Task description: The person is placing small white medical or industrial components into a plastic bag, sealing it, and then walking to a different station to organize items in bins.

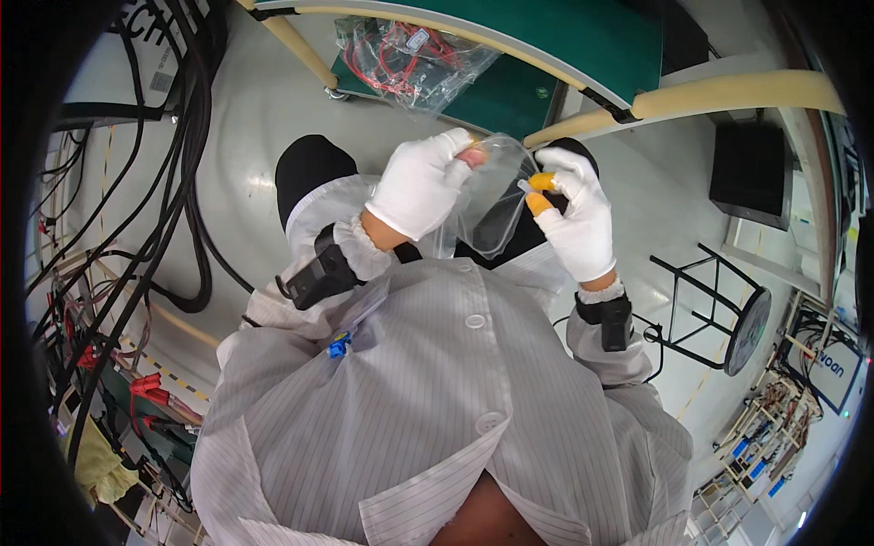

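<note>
In front of my lap, my left hand (pixel 423 182), in a white glove, pinches a limp clear plastic bag (pixel 487 214). One bare fingertip shows at its grip. The bag hangs between my hands, its see-through folds showing my dark trouser leg behind. My right hand (pixel 575 209), gloved in white with yellow finger covers, has thumb and finger closed on a small translucent piece (pixel 524 186) at the bag's right edge. Whether that piece is part of the bag, I cannot tell.
Ahead stands a green-topped cart (pixel 583 45); its lower shelf holds a clear bag of red wires (pixel 410 59). Thick black cables (pixel 187 155) hang at the left. To the right are a black stool (pixel 748 332) and a dark box (pixel 751 173).
</note>
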Demonstrator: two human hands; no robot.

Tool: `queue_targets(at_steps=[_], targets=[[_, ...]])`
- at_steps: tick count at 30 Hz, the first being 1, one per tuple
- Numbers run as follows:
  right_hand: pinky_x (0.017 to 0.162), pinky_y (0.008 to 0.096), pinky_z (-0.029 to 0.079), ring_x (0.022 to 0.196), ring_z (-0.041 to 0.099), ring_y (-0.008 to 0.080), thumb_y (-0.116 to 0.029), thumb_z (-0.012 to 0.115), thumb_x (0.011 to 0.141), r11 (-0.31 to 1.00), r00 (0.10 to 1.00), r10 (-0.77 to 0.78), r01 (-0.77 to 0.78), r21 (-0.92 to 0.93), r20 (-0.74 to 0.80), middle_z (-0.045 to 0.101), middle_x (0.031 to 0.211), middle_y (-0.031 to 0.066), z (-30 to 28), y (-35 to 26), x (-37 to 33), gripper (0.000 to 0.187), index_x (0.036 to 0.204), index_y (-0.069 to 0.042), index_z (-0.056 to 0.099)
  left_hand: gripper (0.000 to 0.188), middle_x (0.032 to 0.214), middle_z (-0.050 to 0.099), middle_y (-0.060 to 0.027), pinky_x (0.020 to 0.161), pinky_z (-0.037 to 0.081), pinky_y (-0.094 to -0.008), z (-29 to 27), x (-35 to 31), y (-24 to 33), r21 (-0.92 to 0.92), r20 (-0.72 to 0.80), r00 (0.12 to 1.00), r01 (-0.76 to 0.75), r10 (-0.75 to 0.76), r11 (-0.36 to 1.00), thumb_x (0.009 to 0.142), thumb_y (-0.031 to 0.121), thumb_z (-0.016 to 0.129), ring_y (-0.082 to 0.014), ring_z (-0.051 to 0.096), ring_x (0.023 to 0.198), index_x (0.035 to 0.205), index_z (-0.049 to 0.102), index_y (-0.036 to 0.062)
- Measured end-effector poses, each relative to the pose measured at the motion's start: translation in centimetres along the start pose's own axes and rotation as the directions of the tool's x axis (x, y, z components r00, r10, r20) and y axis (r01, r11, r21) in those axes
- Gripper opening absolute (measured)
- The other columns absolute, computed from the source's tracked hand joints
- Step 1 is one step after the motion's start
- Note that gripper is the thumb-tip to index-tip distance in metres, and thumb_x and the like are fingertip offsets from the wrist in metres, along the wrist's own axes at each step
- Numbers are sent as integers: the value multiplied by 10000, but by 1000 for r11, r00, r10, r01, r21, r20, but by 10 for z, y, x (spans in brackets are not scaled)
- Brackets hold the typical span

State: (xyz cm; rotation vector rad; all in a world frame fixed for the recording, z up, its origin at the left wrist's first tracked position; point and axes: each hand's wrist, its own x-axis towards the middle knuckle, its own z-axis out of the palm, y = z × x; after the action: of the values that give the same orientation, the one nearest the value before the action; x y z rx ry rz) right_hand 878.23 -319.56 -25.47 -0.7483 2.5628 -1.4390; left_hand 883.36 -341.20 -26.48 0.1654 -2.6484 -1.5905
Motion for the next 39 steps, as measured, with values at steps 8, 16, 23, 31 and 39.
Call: queue_targets(at_steps=[8,16,23,31,39], targets=[[963,504,416,1247,484,333,-237,740,710,722,927,-316,374,-581,203,524,1395,111,18,-31,22,199,856,-106,702,222,985,707,-212,769,531,-349,-13,5,-9,-212,79,994,89,-73,973,922,71,608,-295,698,874,1117,657,-22],[669,414,520,755,605,317,-124,649,790,884,901,-238,355,-304,362,565,812,122,-7,3,5,112,879,-55,641,151,858,667,-199,718,533,-387,-33,7,-14,-67,270,961,-50,66,997,857,90,638,-346,682,808,987,674,21],[635,407,536,730,647,289,-100,607,751,911,941,-9,148,-386,339,626,813,78,-60,-118,-15,119,864,-89,642,151,883,658,-197,736,514,-475,-62,-7,22,78,466,883,-106,57,991,815,167,650,-407,636,844,913,675,55],[661,407,548,745,653,310,-143,601,778,876,981,163,-95,-472,106,649,822,84,-237,-327,-3,91,829,-98,661,209,972,665,-178,776,527,-468,-127,-1,238,154,365,905,-292,220,944,778,185,679,-392,645,883,935,699,48],[615,370,516,707,647,319,-11,608,726,891,952,232,-290,-350,-199,648,820,139,-387,-501,-43,165,869,-55,679,307,882,646,-128,771,516,-437,-214,-15,474,114,396,837,-453,377,884,834,251,688,-347,650,873,1084,636,82]])
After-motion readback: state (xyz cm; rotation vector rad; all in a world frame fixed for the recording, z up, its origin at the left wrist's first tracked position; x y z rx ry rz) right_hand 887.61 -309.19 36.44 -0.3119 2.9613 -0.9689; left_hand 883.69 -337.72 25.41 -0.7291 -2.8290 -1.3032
